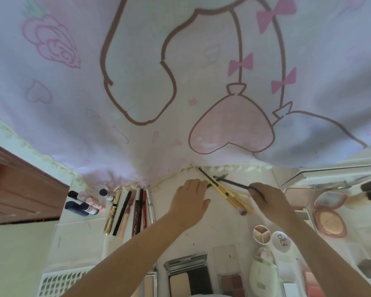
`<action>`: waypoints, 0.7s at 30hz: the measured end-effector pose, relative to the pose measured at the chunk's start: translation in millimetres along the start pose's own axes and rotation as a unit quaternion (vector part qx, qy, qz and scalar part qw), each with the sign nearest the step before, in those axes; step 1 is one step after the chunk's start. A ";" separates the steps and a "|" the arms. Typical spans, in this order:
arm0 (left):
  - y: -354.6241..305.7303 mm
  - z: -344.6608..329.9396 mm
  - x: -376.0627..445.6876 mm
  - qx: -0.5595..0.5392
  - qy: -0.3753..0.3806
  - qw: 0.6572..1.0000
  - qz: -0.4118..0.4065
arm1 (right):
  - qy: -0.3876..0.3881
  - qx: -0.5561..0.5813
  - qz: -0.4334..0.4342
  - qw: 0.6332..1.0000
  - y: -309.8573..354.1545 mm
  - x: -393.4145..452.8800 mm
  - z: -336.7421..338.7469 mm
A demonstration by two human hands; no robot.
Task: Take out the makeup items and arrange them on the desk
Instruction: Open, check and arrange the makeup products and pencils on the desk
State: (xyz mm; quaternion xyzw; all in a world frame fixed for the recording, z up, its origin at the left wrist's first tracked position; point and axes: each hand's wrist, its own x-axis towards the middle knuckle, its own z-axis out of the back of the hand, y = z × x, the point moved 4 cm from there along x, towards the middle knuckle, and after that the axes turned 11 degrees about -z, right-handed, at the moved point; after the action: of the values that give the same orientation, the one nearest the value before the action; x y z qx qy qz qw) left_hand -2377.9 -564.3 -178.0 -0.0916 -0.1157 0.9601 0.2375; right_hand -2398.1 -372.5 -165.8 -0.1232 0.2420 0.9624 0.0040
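Observation:
My right hand [266, 200] pinches the end of a thin black brush [234, 183] that lies slanted at the back of the white desk [219, 224]. My left hand [190, 200] lies flat on the desk, fingers straight, touching the near end of several yellow-handled brushes [225, 192] that cross under the black one. To the left, pencils and tubes [135, 209] lie side by side in a row, beside small bottles and lipsticks [86, 202].
A pink cartoon-print cloth [180, 82] hangs behind the desk. Open compacts [330, 213] and a fluffy brush [364, 196] sit at the right. Palettes [189, 275], a round concealer pot [261, 233] and a white puff case [262, 273] lie at the front.

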 end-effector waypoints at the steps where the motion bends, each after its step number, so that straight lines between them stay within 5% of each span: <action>1: -7.4 2.7 -0.4 -0.003 -0.022 0.999 -0.026 | 0.028 0.016 0.012 0.999 9.0 -7.6 2.7; 10: -19.7 22.8 -44.9 0.068 -0.207 0.969 -0.117 | 0.176 0.012 0.056 0.983 46.6 -48.9 -3.9; 16: -19.1 23.5 -65.9 0.078 -0.005 0.981 -0.179 | 0.235 -0.040 0.097 0.966 59.1 -62.5 -10.1; 21: -17.7 25.4 -66.5 0.035 0.071 0.990 -0.117 | 0.224 -0.064 0.124 0.965 60.1 -65.6 1.4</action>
State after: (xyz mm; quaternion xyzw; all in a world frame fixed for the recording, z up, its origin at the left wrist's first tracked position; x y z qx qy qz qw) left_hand -2318.2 -585.3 -141.0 -0.1372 -0.0746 0.9201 0.3592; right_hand -2338.8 -421.4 -121.0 -0.3048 0.1877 0.9167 -0.1775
